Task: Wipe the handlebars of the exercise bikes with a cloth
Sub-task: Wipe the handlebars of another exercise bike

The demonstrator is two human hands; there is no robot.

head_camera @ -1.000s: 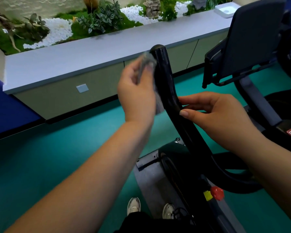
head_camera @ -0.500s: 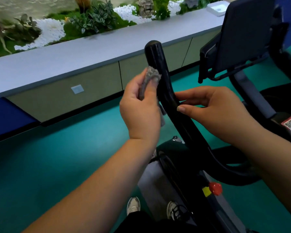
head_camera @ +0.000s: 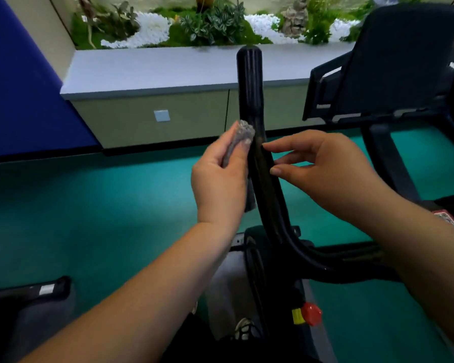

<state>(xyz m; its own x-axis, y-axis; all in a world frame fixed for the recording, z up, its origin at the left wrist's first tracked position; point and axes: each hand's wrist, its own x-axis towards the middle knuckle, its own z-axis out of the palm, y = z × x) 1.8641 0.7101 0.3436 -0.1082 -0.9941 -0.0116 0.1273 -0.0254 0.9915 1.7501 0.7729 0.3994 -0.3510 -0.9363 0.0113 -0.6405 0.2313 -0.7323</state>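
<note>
A black curved handlebar (head_camera: 250,82) of the exercise bike rises upright in the middle of the view. My left hand (head_camera: 219,182) is shut on a grey cloth (head_camera: 243,132) and presses it against the bar's left side, about halfway down. My right hand (head_camera: 323,169) touches the bar's right side with thumb and fingertips, fingers apart, holding nothing. The cloth's lower end hangs behind my left hand beside the bar.
The bike's dark console (head_camera: 393,61) stands at the upper right. A red knob (head_camera: 311,313) sits low on the frame. A grey ledge (head_camera: 152,72) with plants and white pebbles runs across the back, above green floor (head_camera: 89,205). Another machine's part (head_camera: 32,292) lies at the lower left.
My left hand has slid the cloth down the handlebar from near its top to its middle. My right hand stays on the bar's right side. The camera has turned left.
</note>
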